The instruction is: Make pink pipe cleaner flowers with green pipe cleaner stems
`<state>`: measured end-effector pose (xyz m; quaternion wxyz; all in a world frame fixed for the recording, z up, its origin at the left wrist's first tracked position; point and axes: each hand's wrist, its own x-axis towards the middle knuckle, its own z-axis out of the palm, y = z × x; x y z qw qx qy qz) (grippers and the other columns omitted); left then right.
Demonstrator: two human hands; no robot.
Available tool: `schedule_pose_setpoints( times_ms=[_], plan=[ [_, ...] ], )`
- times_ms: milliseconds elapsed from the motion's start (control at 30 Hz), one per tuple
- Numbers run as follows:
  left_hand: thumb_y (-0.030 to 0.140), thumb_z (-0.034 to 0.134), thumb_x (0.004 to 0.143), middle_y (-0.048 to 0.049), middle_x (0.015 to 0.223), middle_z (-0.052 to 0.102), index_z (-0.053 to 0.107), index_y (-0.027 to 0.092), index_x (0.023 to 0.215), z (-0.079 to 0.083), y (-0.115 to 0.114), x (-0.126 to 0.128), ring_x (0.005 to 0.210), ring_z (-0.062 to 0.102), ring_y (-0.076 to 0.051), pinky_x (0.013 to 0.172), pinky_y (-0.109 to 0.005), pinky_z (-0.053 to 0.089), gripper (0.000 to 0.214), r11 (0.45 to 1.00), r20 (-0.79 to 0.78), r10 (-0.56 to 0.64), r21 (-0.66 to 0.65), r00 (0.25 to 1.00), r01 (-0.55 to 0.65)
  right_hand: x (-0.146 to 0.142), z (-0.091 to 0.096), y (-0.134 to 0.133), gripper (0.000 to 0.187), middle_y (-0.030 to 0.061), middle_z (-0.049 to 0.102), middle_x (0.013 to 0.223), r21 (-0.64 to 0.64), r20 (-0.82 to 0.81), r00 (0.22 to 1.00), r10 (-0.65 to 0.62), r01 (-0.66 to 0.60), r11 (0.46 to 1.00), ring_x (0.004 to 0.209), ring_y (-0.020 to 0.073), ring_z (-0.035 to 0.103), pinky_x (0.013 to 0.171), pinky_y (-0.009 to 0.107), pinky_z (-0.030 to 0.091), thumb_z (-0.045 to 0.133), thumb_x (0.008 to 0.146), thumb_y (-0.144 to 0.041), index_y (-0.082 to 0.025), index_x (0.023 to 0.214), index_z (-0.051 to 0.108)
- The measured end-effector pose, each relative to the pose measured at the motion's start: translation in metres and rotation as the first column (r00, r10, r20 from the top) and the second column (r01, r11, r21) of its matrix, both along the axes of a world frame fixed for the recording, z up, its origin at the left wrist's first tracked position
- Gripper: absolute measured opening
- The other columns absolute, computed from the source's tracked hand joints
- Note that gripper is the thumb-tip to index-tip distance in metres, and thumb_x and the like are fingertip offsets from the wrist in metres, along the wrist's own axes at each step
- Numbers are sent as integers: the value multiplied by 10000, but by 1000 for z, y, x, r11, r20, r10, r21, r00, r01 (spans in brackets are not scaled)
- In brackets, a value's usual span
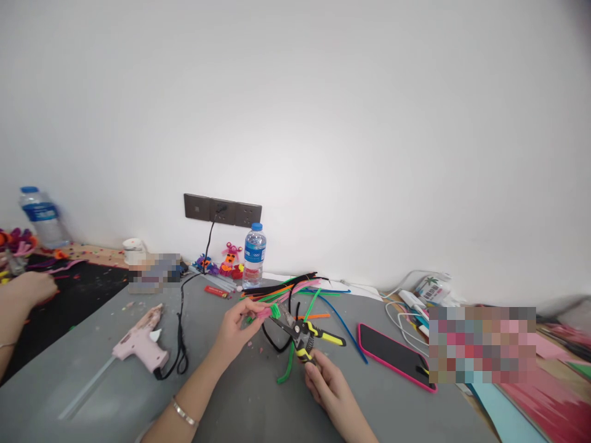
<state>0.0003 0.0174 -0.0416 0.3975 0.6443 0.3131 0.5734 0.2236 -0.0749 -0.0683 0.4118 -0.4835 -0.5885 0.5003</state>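
Note:
Between the fingertips of my left hand (234, 331) is a small bent piece of pink and green pipe cleaner (273, 312). My right hand (327, 380) grips one handle of black-and-yellow wire strippers (302, 337), whose handles are spread apart. Their jaws point up and left, close to the green end of the piece; whether they touch it I cannot tell. Beneath the tool lie a loose green pipe cleaner (287, 367) and black ones. Behind my hands spreads a pile of pipe cleaners (295, 288) in black, orange, pink, green and blue.
To the left lies a pink glue gun (141, 347) with its glue stick and black cord. A water bottle (253, 257) stands by the wall beside small fuzzy figures (229, 261). On the right is a pink-cased phone (394, 357). Another person's hand (34, 289) is at far left.

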Motion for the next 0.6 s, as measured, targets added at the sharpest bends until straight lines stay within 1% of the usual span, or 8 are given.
schedule_pose_setpoints(
  times_ms=[233,367,600],
  plan=[
    [261,696,783,-94,900,768,636,186,797,3,-2,0,900,716,-246,763,-339,549,97,1000,4,5,5,1000,-5,1,-2,1,460,-93,300,580,-6,2,1000,-6,6,1000,479,76,239,441,219,187,418,886,-666,-219,785,396],
    [270,697,784,-98,917,769,636,184,798,4,-2,1,901,715,-239,763,-332,550,106,1000,-3,11,-1,1000,-11,0,-1,0,472,-96,284,580,-15,-11,1000,-6,6,1000,470,76,227,437,217,185,420,874,-684,-222,780,390],
    [287,698,787,-97,914,766,649,183,804,3,-2,0,915,710,-246,775,-344,548,117,1000,-14,10,-14,1000,-10,-1,0,0,457,-82,323,587,6,14,1000,-14,14,1000,486,83,260,456,223,207,410,893,-660,-221,768,392]
  ],
)
